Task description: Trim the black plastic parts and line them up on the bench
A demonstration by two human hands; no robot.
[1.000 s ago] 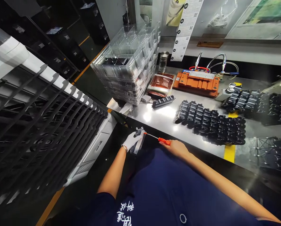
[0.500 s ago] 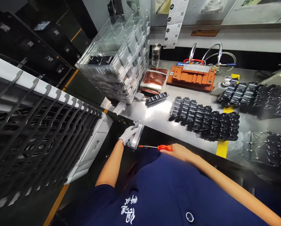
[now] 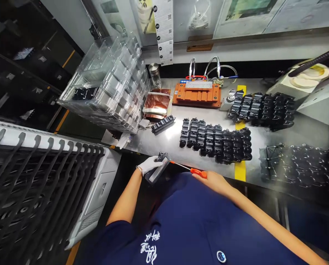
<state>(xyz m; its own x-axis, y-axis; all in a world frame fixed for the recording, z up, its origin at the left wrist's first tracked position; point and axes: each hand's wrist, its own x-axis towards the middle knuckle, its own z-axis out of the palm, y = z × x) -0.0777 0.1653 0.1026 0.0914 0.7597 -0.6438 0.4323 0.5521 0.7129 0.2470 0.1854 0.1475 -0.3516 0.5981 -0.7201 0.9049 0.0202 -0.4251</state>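
My left hand (image 3: 149,165), in a white glove, grips a dark oblong part (image 3: 157,171) with a pale strip along its face, just off the table's front edge. Bare and closed, my right hand (image 3: 212,180) holds a tool with a red-orange handle (image 3: 199,173). The tool's thin shaft points left, and its orange tip is at the upper right end of the oblong part; whether they touch I cannot tell. A single black ribbed part (image 3: 163,124) lies on the metal table (image 3: 142,141) beyond my hands.
Rows of black parts (image 3: 215,141) stand on the table to the right, with more groups behind and beside them. Clear plastic trays (image 3: 117,81) are stacked at the back left. An orange fixture (image 3: 197,95) with hoses sits at the back. A slatted white unit (image 3: 98,184) stands left.
The view has swung to the right. The oblong part has turned in my left hand, and the tool's tip has moved up from its lower end to its upper end.
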